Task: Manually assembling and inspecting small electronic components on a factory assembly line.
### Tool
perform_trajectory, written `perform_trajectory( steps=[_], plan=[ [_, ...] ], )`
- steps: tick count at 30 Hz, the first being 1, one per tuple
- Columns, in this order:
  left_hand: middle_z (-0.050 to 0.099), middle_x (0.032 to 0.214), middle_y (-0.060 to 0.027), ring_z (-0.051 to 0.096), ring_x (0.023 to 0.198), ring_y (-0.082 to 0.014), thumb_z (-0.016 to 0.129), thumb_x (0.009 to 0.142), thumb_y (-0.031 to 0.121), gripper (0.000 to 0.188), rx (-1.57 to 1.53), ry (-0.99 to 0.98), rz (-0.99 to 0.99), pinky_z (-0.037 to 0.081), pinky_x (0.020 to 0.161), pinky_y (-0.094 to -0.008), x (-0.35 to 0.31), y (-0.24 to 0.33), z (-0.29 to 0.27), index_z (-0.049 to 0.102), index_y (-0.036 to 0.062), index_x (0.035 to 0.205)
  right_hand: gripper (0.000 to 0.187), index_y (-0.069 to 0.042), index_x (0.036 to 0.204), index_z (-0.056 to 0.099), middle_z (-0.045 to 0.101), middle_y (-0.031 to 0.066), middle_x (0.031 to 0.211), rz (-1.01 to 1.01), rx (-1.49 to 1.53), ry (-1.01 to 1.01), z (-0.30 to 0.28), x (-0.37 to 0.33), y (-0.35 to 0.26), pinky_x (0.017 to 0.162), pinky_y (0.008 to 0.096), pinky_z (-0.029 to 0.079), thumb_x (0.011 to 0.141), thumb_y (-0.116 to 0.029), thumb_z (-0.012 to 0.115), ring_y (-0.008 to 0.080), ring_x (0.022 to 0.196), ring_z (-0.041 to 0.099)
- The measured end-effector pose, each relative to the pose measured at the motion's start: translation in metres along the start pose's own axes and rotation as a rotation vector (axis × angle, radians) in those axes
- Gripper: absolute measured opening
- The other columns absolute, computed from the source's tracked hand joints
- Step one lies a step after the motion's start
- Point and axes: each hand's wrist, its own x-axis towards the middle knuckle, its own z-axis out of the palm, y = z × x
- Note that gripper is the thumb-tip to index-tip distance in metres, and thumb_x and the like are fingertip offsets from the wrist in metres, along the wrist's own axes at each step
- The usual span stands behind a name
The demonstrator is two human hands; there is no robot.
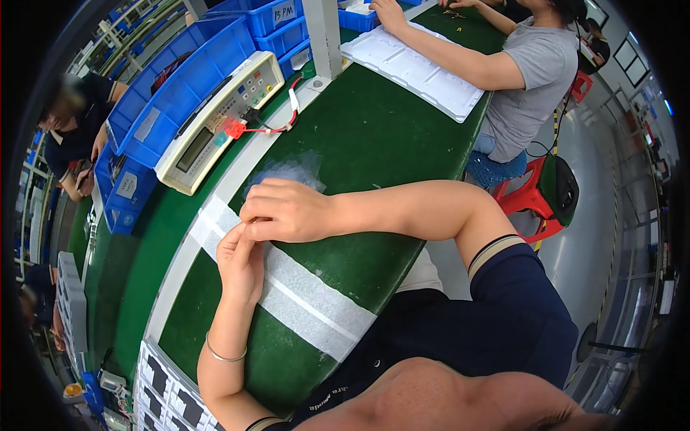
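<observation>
My left hand (241, 266), with a thin bangle at its wrist, is raised over the green table with thumb and fingertips pinched together. Against its fingertips rests my right hand (291, 208), its fingers curled closed. Whatever sits between the two hands is hidden or too small to make out. Just beyond my right hand lies a loose pile of clear plastic film pieces (305, 169). Beneath the hands, a pale grey band (309, 298) with a white stripe crosses the table.
A beige test meter (215, 126) with red and black leads stands at the far left. Behind it are blue bins (194, 72). A white tray (413, 68) lies by a co-worker (535, 72). Another tray (169, 391) holds black pieces at lower left. A metal post (322, 39) rises beyond.
</observation>
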Motion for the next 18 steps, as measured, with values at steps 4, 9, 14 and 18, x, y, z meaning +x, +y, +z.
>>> perform_trajectory(
  steps=[4,9,14,18],
  plan=[
    [0.059,0.100,-0.0077,0.053,0.093,-0.0144,0.049,0.089,0.017,0.024,-0.145,-0.062,-0.011,0.040,0.085,-0.0297,0.003,-0.003,-0.005,0.059,-0.0019,0.099,0.009,-0.008,0.073,0.054,0.054,0.0014,0.080,-0.040,-0.020,0.015,0.002,-0.001,0.002,0.062,0.0310,0.042,0.067,-0.012,0.060,0.0194,0.077,0.053],
    [0.056,0.104,-0.0068,0.052,0.096,-0.0150,0.047,0.090,0.022,0.027,-0.114,-0.035,-0.043,0.040,0.087,-0.0306,0.005,-0.006,-0.001,0.054,-0.0001,0.104,0.010,-0.008,0.069,0.054,0.055,0.0018,0.079,-0.055,-0.061,0.039,-0.003,-0.002,0.002,0.063,0.0309,0.043,0.064,-0.013,0.060,0.0203,0.078,0.053],
    [0.054,0.107,-0.0080,0.052,0.098,-0.0169,0.047,0.090,0.024,0.029,-0.101,0.035,0.019,0.040,0.088,-0.0307,0.000,-0.006,-0.002,0.052,-0.0013,0.105,0.009,-0.009,0.063,0.051,0.053,0.0016,0.076,-0.146,-0.053,0.079,0.006,0.000,0.002,0.060,0.0314,0.041,0.064,-0.015,0.058,0.0204,0.076,0.052],
    [0.053,0.110,-0.0098,0.051,0.105,-0.0197,0.047,0.089,0.025,0.037,-0.118,-0.034,0.048,0.040,0.091,-0.0328,0.003,-0.005,-0.002,0.049,-0.0043,0.112,0.008,-0.010,0.067,0.052,0.053,0.0002,0.078,-0.137,-0.060,0.083,0.003,0.000,0.003,0.061,0.0301,0.041,0.066,-0.013,0.059,0.0194,0.077,0.051]
  ],
)
